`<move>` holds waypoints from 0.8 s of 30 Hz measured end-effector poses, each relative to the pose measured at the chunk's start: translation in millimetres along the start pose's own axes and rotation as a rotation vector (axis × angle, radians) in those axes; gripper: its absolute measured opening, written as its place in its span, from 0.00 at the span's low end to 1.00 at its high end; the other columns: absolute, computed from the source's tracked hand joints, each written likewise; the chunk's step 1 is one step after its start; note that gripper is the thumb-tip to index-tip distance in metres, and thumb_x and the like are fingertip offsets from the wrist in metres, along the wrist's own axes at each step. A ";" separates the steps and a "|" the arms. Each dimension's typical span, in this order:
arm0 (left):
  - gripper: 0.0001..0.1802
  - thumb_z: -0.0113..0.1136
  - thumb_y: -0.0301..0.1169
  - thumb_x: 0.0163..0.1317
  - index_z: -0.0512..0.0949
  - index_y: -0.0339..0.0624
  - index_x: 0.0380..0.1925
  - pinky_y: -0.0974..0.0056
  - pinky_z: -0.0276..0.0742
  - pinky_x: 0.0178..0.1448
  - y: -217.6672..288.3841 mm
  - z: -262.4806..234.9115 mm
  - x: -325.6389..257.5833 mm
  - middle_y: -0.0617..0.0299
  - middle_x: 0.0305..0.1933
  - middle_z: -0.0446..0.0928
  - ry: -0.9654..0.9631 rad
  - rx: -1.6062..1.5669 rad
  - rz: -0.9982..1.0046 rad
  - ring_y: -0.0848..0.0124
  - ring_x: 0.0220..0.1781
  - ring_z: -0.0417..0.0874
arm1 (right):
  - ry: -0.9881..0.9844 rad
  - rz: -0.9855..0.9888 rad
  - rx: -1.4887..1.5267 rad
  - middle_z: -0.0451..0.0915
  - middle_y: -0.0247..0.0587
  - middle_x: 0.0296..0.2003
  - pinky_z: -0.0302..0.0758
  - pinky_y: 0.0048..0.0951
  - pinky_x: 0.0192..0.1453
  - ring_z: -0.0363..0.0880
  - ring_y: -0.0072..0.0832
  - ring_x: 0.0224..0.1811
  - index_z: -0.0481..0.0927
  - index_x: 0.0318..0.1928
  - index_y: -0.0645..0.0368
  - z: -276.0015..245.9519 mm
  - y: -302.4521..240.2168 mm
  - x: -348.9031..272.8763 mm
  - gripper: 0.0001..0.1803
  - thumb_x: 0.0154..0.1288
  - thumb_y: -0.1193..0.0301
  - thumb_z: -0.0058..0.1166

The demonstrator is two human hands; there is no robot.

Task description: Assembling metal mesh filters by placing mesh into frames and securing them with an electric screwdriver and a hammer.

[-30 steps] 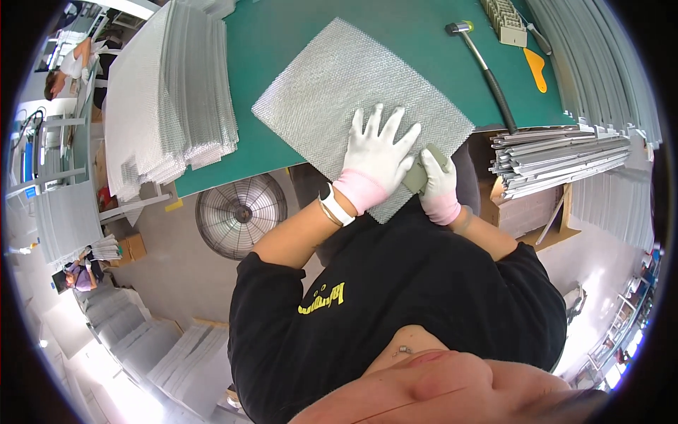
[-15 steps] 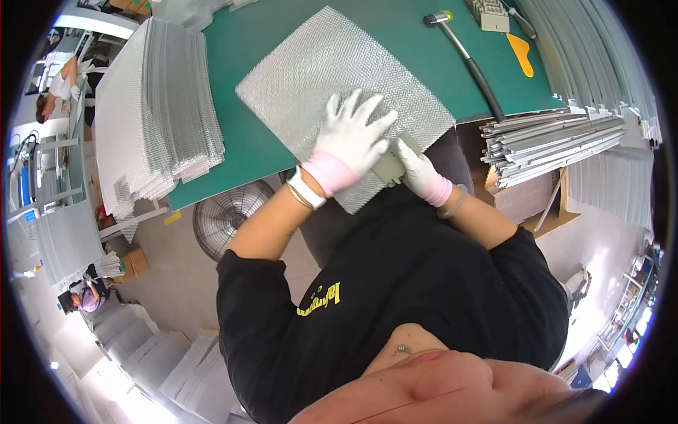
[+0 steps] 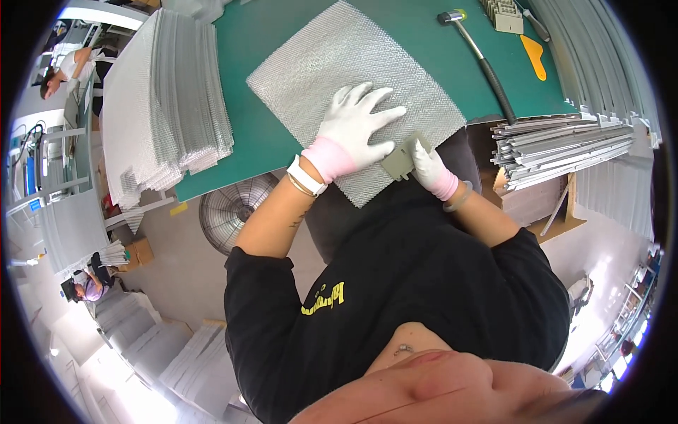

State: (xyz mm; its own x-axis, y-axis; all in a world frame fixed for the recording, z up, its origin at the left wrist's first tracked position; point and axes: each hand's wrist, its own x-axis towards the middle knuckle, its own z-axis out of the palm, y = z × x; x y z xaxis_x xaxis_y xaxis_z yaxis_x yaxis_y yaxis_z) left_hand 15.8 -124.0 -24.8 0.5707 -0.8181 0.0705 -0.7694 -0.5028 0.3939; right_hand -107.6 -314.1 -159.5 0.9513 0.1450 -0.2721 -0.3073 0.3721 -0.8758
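Note:
A silver metal mesh sheet lies turned cornerwise on the green tabletop, its near corner overhanging the front edge. My left hand, in a white glove with a pink cuff, presses flat on the sheet with its fingers spread. At the sheet's near right edge, my right hand, gloved alike, grips a flat grey-green plate with short prongs along its lower side. The fingers behind the plate are partly hidden. Whether the mesh edge sits inside the plate, I cannot tell.
A tall stack of mesh sheets stands left. A mallet, a yellow scraper and several grey-green pieces lie at the far right. Metal strips are piled right. A floor fan stands below the table.
The whole view has shifted slightly. My right hand has tilted the grey-green plate, so more of its face shows. My left hand remains spread on the mesh, its thumb now apart from the plate.

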 end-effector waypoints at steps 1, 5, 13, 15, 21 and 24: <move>0.33 0.65 0.44 0.53 0.76 0.60 0.63 0.40 0.49 0.79 0.2 -1.0 -0.3 0.56 0.74 0.65 0.001 0.001 -0.011 0.49 0.77 0.59 | -0.005 0.004 0.002 0.78 0.32 0.49 0.74 0.28 0.58 0.74 0.20 0.51 0.75 0.57 0.59 -0.5 -0.8 0.0 0.25 0.80 0.50 0.42; 0.33 0.66 0.45 0.52 0.76 0.61 0.63 0.41 0.49 0.79 -0.5 -1.7 0.7 0.56 0.73 0.65 0.013 -0.011 -0.027 0.49 0.76 0.60 | 0.031 0.019 -0.017 0.78 0.32 0.48 0.75 0.28 0.56 0.75 0.20 0.50 0.76 0.56 0.58 6.5 -5.2 -1.6 0.23 0.81 0.52 0.42; 0.29 0.61 0.43 0.59 0.76 0.58 0.63 0.38 0.47 0.78 -4.2 4.3 -0.7 0.55 0.73 0.64 0.021 0.066 0.063 0.47 0.75 0.59 | 0.477 -0.038 0.277 0.76 0.28 0.38 0.77 0.26 0.44 0.74 0.16 0.39 0.77 0.45 0.56 70.2 -25.3 -0.7 0.13 0.81 0.61 0.44; 0.28 0.59 0.43 0.61 0.75 0.58 0.63 0.37 0.47 0.78 -4.5 2.2 -0.6 0.54 0.73 0.64 0.010 0.061 0.073 0.46 0.76 0.59 | 0.474 -0.038 0.276 0.76 0.28 0.39 0.76 0.25 0.44 0.74 0.16 0.39 0.78 0.46 0.56 68.4 -22.3 -0.9 0.13 0.81 0.62 0.45; 0.32 0.63 0.46 0.57 0.75 0.59 0.64 0.39 0.49 0.78 -10.6 -3.7 -0.4 0.53 0.74 0.63 -0.018 0.063 0.088 0.46 0.76 0.59 | 0.279 -0.012 0.180 0.78 0.28 0.44 0.75 0.27 0.51 0.74 0.17 0.46 0.78 0.51 0.58 46.7 -15.1 -2.9 0.17 0.80 0.58 0.46; 0.35 0.65 0.46 0.54 0.74 0.59 0.65 0.38 0.47 0.79 -12.9 -8.0 -1.8 0.53 0.75 0.61 -0.071 -0.024 0.102 0.45 0.77 0.56 | 0.190 0.003 0.083 0.78 0.29 0.45 0.75 0.27 0.54 0.74 0.18 0.47 0.78 0.53 0.58 31.4 -12.6 -5.4 0.19 0.80 0.56 0.46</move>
State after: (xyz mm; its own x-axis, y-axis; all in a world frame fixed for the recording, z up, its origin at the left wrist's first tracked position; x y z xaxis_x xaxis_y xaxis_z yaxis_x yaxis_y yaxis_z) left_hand 27.0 -113.8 -22.7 0.4674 -0.8828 0.0466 -0.8150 -0.4098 0.4096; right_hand -109.6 -290.7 -134.4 0.9357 -0.0260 -0.3519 -0.3039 0.4471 -0.8413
